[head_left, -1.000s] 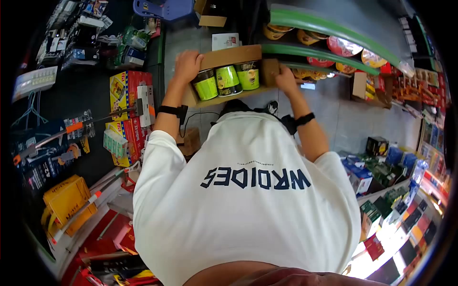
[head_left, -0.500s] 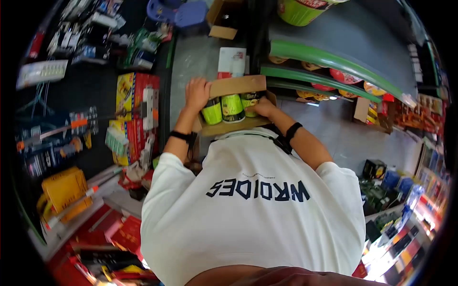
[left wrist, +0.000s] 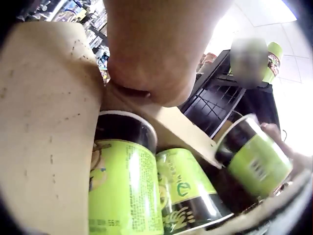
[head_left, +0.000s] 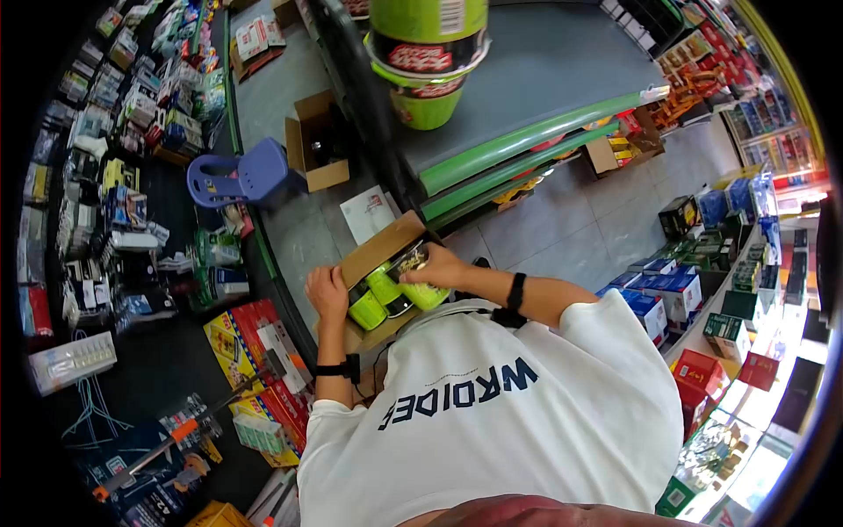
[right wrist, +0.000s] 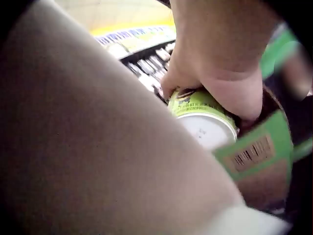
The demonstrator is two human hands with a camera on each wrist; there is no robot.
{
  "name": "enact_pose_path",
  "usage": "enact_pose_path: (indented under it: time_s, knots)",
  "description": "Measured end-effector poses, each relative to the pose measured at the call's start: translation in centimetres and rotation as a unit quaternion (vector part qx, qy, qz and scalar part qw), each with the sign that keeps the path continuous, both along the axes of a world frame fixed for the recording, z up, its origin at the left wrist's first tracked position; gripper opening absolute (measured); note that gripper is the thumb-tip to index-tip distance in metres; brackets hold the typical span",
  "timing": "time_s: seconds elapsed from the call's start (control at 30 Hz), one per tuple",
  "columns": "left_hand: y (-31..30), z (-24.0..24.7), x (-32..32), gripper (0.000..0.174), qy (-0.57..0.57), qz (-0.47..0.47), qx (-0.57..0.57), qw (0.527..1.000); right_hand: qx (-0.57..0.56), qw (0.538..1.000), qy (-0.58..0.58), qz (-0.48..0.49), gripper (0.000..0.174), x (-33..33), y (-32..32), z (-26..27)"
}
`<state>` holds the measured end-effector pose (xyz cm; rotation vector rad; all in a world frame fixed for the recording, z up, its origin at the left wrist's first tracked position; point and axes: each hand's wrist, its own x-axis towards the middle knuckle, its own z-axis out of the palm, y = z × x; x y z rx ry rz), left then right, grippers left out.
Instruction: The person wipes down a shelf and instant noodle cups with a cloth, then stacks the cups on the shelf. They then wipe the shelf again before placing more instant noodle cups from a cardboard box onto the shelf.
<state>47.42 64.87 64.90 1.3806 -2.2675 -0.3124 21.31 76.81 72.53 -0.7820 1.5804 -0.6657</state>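
An open cardboard box (head_left: pixel 384 249) sits before my body, holding green-and-black instant noodle cups. My left hand (head_left: pixel 327 292) grips the box at its left end, its heel over the cardboard wall in the left wrist view. Inside, one noodle cup (left wrist: pixel 128 181) stands beside the left wall, and another noodle cup (left wrist: pixel 188 183) leans in the middle with its dark end downward. My right hand (head_left: pixel 439 266) grips the rightmost noodle cup (left wrist: pixel 259 161), which is tilted at the box's right end. In the right wrist view, the fingers wrap that cup above its white round end.
Stacked green cups (head_left: pixel 430 53) stand on the grey shelf (head_left: pixel 536 70) ahead, which has a green front edge. A purple stool (head_left: pixel 250 173) and another open carton (head_left: pixel 318 140) are at the left. Packed goods line both sides.
My right hand has left the box's right end flap and now grips the rightmost cup, which has tilted. The head view has turned toward the left, bringing the shelf top into view.
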Motion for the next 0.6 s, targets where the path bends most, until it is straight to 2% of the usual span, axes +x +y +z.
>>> enact_pose_path:
  time_s: [0.1,0.17,0.23,0.3,0.37,0.43,0.5,0.53,0.57,0.6]
  knots:
    - [-0.4,-0.9,1.0,0.022,0.019,-0.032,0.013,0.999,-0.048,0.989,-0.138,0.013,0.081,-1.9,1.3,7.2]
    - [0.1,-0.7,0.8,0.023,0.018,-0.032,0.019,0.999,-0.139,0.966,-0.213,0.045,0.091,-5.4,2.9,9.0]
    - [0.6,-0.5,0.6,0.023,0.007,-0.020,0.024,0.999,-0.301,0.925,-0.234,0.014,0.103,-10.0,4.1,12.6]
    - [0.8,-0.7,0.6,0.023,0.011,-0.012,0.018,1.000,-0.409,0.893,-0.180,-0.048,0.113,-14.2,4.4,16.8]
    - [0.9,-0.5,0.5,0.023,0.014,-0.002,0.015,1.000,-0.509,0.840,-0.135,-0.131,0.117,-17.9,3.4,18.9]
    - [0.8,-0.1,0.1,0.023,-0.002,0.014,0.005,1.000,-0.553,0.812,-0.026,-0.187,0.120,-20.4,1.4,20.6]
    - [0.5,-0.3,0.3,0.024,-0.011,0.017,0.007,1.000,-0.521,0.825,0.027,-0.217,0.120,-21.1,-1.1,21.1]
    - [0.3,-0.5,0.3,0.024,-0.018,0.017,0.012,1.000,-0.514,0.827,0.096,-0.206,0.116,-21.6,-2.9,20.4]
    - [0.1,-0.7,0.4,0.024,-0.019,0.021,0.010,1.000,-0.532,0.800,0.211,-0.176,0.111,-22.7,-5.0,18.3]
    - [0.1,-0.9,0.6,0.024,-0.023,0.019,0.010,1.000,-0.501,0.820,0.224,-0.164,0.108,-22.3,-5.8,18.3]
